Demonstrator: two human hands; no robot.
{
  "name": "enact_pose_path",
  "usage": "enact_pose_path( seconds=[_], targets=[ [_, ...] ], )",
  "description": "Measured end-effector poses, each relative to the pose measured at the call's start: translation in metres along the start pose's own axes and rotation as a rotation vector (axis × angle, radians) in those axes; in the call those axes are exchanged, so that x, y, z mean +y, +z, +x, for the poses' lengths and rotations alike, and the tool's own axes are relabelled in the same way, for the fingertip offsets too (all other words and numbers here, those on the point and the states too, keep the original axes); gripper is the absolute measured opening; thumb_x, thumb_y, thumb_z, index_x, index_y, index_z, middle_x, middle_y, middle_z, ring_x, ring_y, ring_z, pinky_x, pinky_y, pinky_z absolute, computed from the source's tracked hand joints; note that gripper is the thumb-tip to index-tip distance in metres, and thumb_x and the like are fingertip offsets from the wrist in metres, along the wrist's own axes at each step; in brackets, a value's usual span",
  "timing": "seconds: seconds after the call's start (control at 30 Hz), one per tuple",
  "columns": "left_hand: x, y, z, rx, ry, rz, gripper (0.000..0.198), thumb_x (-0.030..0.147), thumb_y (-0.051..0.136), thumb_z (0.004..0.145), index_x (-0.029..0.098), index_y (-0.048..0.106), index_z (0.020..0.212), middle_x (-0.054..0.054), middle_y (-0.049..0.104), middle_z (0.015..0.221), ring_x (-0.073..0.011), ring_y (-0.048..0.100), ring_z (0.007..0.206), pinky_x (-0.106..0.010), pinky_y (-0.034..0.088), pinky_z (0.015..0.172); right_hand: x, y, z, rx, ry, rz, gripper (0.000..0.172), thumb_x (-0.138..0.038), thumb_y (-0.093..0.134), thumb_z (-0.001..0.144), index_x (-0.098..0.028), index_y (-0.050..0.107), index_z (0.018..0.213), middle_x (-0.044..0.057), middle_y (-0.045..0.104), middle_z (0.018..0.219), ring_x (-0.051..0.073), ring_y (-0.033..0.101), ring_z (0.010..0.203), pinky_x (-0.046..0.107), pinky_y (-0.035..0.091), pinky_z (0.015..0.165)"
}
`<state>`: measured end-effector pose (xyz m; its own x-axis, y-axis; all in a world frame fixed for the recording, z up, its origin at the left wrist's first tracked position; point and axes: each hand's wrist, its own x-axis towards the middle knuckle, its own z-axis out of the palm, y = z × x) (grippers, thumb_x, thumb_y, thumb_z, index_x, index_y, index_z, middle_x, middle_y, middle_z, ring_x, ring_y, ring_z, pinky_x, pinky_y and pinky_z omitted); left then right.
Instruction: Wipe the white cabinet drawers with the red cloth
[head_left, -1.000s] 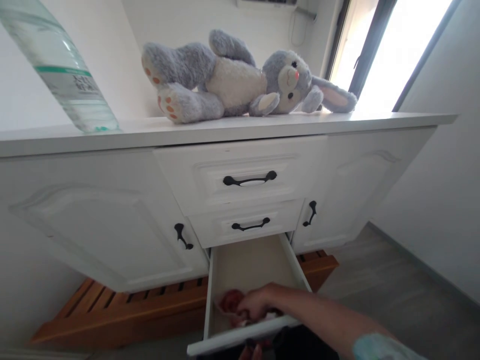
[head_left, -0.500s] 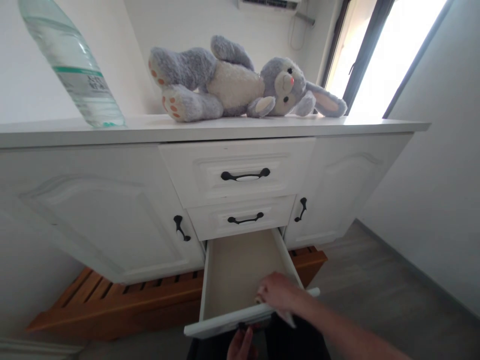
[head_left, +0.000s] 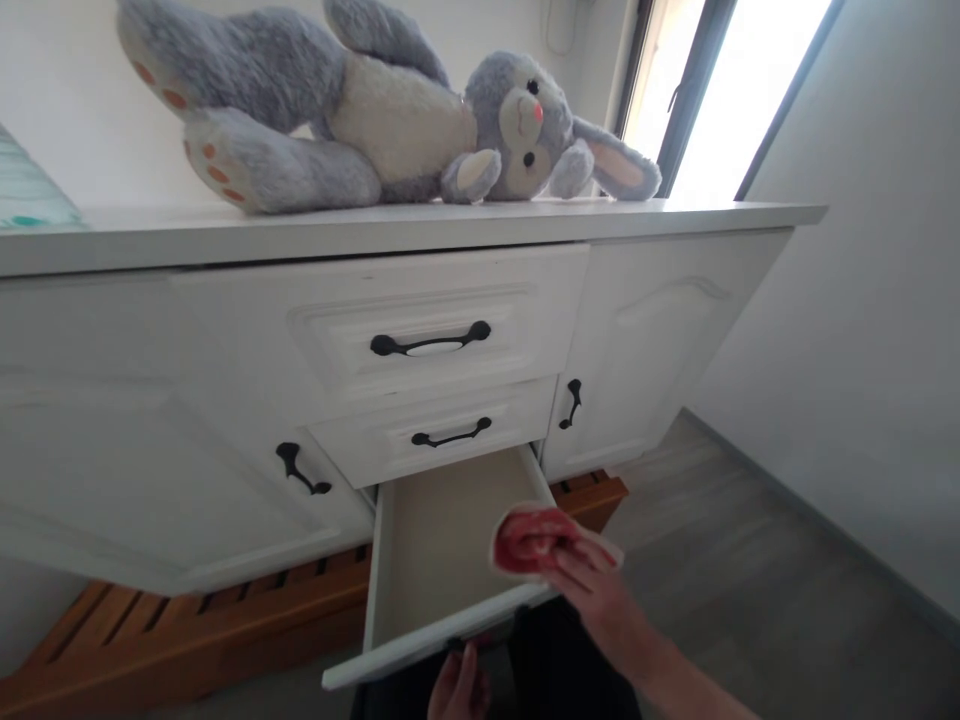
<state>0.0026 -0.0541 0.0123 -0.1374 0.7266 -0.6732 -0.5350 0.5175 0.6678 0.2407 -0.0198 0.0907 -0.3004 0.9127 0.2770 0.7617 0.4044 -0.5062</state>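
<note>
A red cloth (head_left: 527, 540) with a pale edge is in my right hand (head_left: 604, 597), above the right front corner of the open bottom drawer (head_left: 409, 655). My fingers press on the cloth from its right side. Low at the front of that drawer, my left hand (head_left: 459, 685) has its fingers closed on a dark drawer handle (head_left: 455, 645), seen only in part. The bare, pale floor of the drawer shows behind its front panel.
The white cabinet (head_left: 660, 350) has two closed drawers above and a door on each side, all with dark handles. A plush rabbit (head_left: 405, 125) lies on top, and a bottle (head_left: 30, 190) stands at left. Beneath is a slatted wooden bench (head_left: 187, 635).
My right hand has risen from inside the drawer's front edge, and the red side of the cloth now shows. The view has shifted closer and to the left. My left hand stays at the handle.
</note>
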Motion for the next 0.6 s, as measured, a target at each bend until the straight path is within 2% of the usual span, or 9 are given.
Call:
enact_pose_path(
  seconds=[0.07,0.13,0.2,0.27,0.37,0.47,0.53,0.6],
  targets=[
    [-0.002,0.0,0.015,-0.008,-0.018,-0.034,0.057,0.057,0.094,0.034,0.019,0.073,0.072,0.007,0.059,0.05,-0.0047,0.054,0.046,-0.015,0.041,0.044,0.039,-0.022,-0.023,0.195,0.234,-0.019,0.039,-0.025,0.043,0.096,-0.033,0.072,0.121,0.006,0.071,0.124,0.029,0.061,0.12,0.049,0.047,0.109],
    [0.004,0.002,0.027,0.013,-0.013,-0.082,0.058,0.053,0.095,0.033,0.019,0.075,0.076,0.006,0.063,0.055,-0.0052,0.055,0.05,-0.016,0.044,0.048,0.057,-0.03,-0.04,0.374,0.511,0.045,0.04,-0.034,0.044,0.093,-0.029,0.072,0.121,0.01,0.071,0.123,0.031,0.064,0.117,0.05,0.051,0.104],
    [0.018,0.01,0.041,0.027,0.023,-0.114,0.059,0.05,0.096,0.036,0.019,0.076,0.082,0.003,0.07,0.068,-0.0056,0.058,0.056,-0.018,0.049,0.054,0.056,-0.025,-0.049,0.48,0.727,0.179,0.044,-0.045,0.046,0.092,-0.027,0.069,0.125,0.012,0.071,0.124,0.032,0.066,0.116,0.046,0.056,0.097],
    [0.038,0.027,0.062,0.019,0.082,-0.1,0.06,0.052,0.094,0.041,0.018,0.077,0.088,0.002,0.071,0.075,-0.0052,0.058,0.059,-0.018,0.049,0.056,0.043,-0.012,-0.048,0.509,0.812,0.33,0.049,-0.053,0.05,0.09,-0.025,0.068,0.126,0.013,0.072,0.124,0.031,0.067,0.114,0.042,0.058,0.093],
    [0.07,0.058,0.098,-0.004,0.146,-0.06,0.052,0.053,0.09,0.049,0.018,0.077,0.087,0.004,0.066,0.067,-0.0061,0.058,0.056,-0.02,0.047,0.053,0.014,0.012,-0.024,0.483,0.733,0.442,0.05,-0.056,0.058,0.086,-0.021,0.069,0.121,0.014,0.072,0.123,0.031,0.069,0.111,0.039,0.058,0.092],
    [0.099,0.075,0.118,-0.006,0.165,-0.044,0.037,0.046,0.088,0.058,0.018,0.074,0.078,-0.001,0.072,0.072,-0.0106,0.063,0.057,-0.024,0.05,0.055,-0.016,0.034,0.027,0.41,0.418,0.448,0.036,-0.041,0.059,0.09,-0.021,0.07,0.117,0.012,0.071,0.124,0.027,0.068,0.113,0.037,0.055,0.098],
    [0.115,0.071,0.115,-0.01,0.162,-0.013,0.036,0.051,0.082,0.064,0.017,0.072,0.072,-0.006,0.075,0.07,-0.0158,0.066,0.056,-0.029,0.051,0.053,-0.037,0.051,0.07,0.326,0.199,0.449,0.031,-0.027,0.056,0.092,-0.024,0.069,0.12,0.01,0.069,0.126,0.023,0.065,0.117,0.035,0.052,0.102],
    [0.13,0.053,0.101,0.015,0.167,0.003,0.044,0.061,0.071,0.071,0.017,0.071,0.072,-0.006,0.073,0.062,-0.0193,0.064,0.052,-0.031,0.048,0.048,-0.059,0.075,0.115,0.232,0.048,0.444,0.035,-0.017,0.053,0.092,-0.025,0.067,0.122,0.008,0.067,0.127,0.021,0.062,0.119,0.035,0.049,0.105]
  ],
)
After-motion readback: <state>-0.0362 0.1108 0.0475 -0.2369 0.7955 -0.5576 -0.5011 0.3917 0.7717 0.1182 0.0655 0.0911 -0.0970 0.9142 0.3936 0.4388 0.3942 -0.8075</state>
